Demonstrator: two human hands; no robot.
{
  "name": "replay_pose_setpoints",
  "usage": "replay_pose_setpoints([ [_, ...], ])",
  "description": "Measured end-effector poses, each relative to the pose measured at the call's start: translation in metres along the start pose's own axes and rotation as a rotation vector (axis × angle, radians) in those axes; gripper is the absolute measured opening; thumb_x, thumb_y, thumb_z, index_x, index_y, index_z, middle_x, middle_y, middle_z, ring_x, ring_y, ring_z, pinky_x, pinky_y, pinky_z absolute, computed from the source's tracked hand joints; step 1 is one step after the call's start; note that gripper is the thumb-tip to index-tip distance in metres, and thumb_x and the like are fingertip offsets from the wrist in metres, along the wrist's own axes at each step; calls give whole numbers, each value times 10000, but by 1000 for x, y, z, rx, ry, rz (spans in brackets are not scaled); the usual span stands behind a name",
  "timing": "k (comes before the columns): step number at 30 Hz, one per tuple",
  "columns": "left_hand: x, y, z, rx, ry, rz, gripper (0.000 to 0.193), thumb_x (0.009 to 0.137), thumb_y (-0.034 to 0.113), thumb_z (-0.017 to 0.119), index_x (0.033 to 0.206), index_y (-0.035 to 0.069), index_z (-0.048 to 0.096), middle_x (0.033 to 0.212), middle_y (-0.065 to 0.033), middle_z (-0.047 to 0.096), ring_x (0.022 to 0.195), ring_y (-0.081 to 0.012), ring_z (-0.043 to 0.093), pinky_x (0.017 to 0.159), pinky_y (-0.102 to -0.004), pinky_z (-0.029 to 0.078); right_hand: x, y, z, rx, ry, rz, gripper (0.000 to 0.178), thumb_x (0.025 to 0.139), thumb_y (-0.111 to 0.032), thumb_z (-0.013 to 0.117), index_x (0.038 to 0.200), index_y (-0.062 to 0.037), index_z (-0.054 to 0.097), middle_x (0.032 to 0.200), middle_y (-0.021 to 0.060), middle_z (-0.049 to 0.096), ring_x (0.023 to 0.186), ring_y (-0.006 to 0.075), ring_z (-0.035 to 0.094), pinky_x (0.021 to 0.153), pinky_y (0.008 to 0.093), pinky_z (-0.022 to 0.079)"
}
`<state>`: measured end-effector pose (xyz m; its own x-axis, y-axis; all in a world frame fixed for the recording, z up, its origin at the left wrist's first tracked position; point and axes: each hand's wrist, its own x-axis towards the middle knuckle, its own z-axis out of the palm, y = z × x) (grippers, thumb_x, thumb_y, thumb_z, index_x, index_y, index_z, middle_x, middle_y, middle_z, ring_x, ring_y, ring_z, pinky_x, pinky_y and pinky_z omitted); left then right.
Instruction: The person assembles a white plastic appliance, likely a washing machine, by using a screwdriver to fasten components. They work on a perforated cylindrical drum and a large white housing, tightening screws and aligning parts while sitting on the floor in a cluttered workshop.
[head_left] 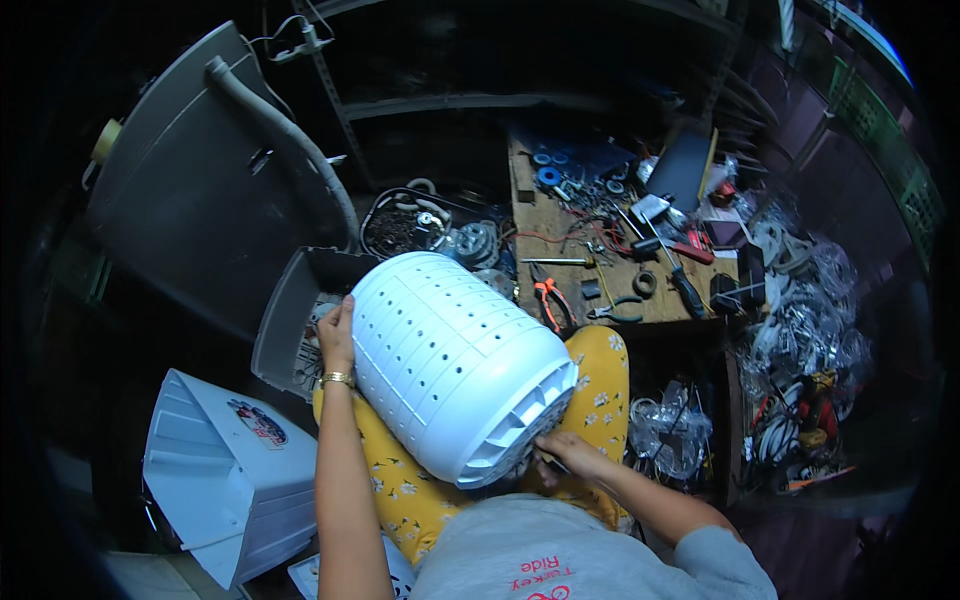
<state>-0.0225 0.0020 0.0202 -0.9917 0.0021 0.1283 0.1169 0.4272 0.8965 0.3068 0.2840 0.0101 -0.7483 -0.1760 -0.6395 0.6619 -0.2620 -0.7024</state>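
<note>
A white plastic spin-dryer tub [450, 350], dotted with rows of small holes, lies tilted across my lap. Its ribbed base faces down toward my right side. My left hand [338, 335] is closed on the tub's far left side, some fingers hidden from sight. At the ribbed base, my right hand [568, 455] has its fingers curled in, close to the base's centre. Whatever those fingers hold is too small and dark to make out.
Ahead to the right, a wooden board [570, 270] bears orange-handled pliers [550, 300], a screwdriver [687, 292], wires and small parts. Clear plastic bags [800, 290] pile up beyond it. A white plastic housing [230, 470] stands at left, near a grey bin [285, 320] and a large dark panel [220, 190].
</note>
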Motion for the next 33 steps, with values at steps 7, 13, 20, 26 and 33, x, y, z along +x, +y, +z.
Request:
replay_pose_setpoints([
  [7, 0, 8, 3, -15, 13, 8, 519, 919, 430, 594, 923, -80, 689, 788, -101, 697, 708, -138, 588, 691, -291, 467, -3, 9, -10, -99, -24, -70, 366, 1002, -318, 452, 807, -31, 570, 620, 70, 597, 522, 170, 588, 498, 296, 496],
  [13, 0, -3, 0, -54, -19, -3, 546, 923, 471, 576, 884, -60, 700, 733, -78, 681, 655, -116, 571, 637, -275, 462, -56, -3, -30, -145, -187, 122, 383, 1000, -337, 463, 781, -45, 580, 623, 47, 592, 555, 141, 584, 548, 269, 474],
  [20, 12, -7, -16, -86, -190, 5, 595, 903, 545, 558, 881, -32, 701, 744, -50, 672, 649, -111, 556, 638, -262, 456, -121, -30, -103, -1242, 354, -196, 315, 832, -236, 652, 1124, -119, 678, 842, 145, 675, 797, 313, 660, 730, 412, 511],
  [26, 3, -20, -19, -243, -115, 87, 596, 887, 566, 582, 637, 25, 589, 585, 52, 483, 558, -59, 364, 519, -247, 289, -64, -35, -28, -1097, 457, -474, 275, 923, -259, 500, 1013, -41, 642, 923, 219, 647, 856, 386, 635, 771, 485, 497],
  [33, -16, 9, -21, -279, 50, 118, 550, 901, 457, 630, 581, 14, 565, 576, 61, 461, 548, -55, 339, 496, -256, 275, -14, 25, 22, -937, 415, -276, 308, 921, -243, 459, 1013, 26, 578, 922, 313, 625, 922, 475, 600, 797, 532, 476],
])
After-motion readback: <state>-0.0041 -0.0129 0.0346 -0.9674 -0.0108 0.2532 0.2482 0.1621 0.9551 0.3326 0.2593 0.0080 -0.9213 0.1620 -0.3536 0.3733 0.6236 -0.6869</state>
